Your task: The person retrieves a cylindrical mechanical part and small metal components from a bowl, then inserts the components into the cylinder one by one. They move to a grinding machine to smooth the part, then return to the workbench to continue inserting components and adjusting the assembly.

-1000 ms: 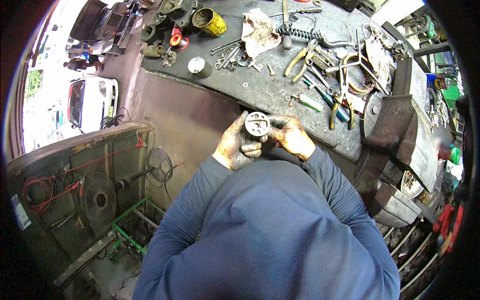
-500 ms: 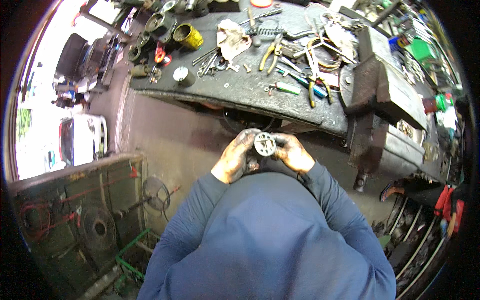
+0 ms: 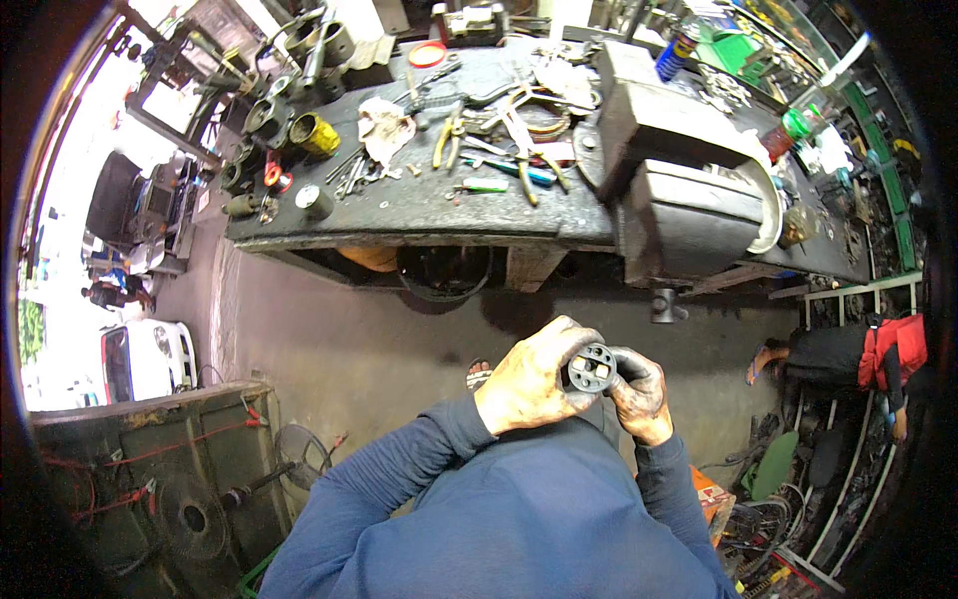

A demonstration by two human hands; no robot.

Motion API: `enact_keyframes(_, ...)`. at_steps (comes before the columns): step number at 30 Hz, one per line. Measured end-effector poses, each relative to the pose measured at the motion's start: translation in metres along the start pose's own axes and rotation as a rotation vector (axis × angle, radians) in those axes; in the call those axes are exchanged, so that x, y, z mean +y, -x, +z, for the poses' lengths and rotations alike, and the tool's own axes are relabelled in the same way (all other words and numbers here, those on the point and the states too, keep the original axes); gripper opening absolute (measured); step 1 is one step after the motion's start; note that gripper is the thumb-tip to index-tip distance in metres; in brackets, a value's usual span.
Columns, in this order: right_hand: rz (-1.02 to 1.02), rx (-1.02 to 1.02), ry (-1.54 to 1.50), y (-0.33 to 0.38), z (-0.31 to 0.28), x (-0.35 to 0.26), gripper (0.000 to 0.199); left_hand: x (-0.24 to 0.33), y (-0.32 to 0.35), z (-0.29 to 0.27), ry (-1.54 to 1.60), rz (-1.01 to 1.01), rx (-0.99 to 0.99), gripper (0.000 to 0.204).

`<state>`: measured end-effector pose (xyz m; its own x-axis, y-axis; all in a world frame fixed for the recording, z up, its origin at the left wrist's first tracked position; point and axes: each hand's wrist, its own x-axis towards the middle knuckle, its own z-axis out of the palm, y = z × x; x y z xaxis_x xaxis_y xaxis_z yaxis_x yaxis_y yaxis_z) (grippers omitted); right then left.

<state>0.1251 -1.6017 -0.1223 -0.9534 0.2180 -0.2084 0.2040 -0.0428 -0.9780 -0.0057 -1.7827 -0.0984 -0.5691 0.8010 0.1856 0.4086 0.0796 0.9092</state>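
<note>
My left hand (image 3: pixel 534 377), its skin smudged dark, is closed around a round grey metal part (image 3: pixel 592 368). The part's flat end faces up, with several round holes and two pale squarish spots around a dark middle. My right hand (image 3: pixel 642 395), blackened at the fingers, grips the same part from its right side. Both hands hold it in front of my body, short of the workbench (image 3: pixel 419 232). My fingers cover the part's sides, so its length is hidden.
On the bench lie pliers (image 3: pixel 523 165), a green-handled tool (image 3: pixel 485 186), wrenches (image 3: pixel 349 175), a rag (image 3: pixel 385 130) and a yellow can (image 3: pixel 314 135). A large vise (image 3: pixel 694 205) juts from the bench's right. A person in red and black (image 3: pixel 891 354) is at far right.
My view has swung to the right and lifted. Both hands and the metal part have shifted right and lower in the picture; my left hand now wraps further over the part.
</note>
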Motion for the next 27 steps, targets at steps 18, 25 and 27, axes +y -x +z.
enact_keyframes(18,0.065,0.146,-0.431,0.087,-0.337,0.042,0.03,0.075,-0.203,0.287,0.053,0.035,-0.115,0.059)
enact_keyframes(25,0.126,0.17,-0.5,0.018,-0.362,0.037,0.049,0.04,-0.259,0.304,-0.249,-0.04,-0.098,0.065)
enact_keyframes(27,0.118,0.207,-0.368,-0.003,-0.375,0.041,0.044,0.029,-0.281,0.312,-0.303,-0.086,-0.119,0.065)
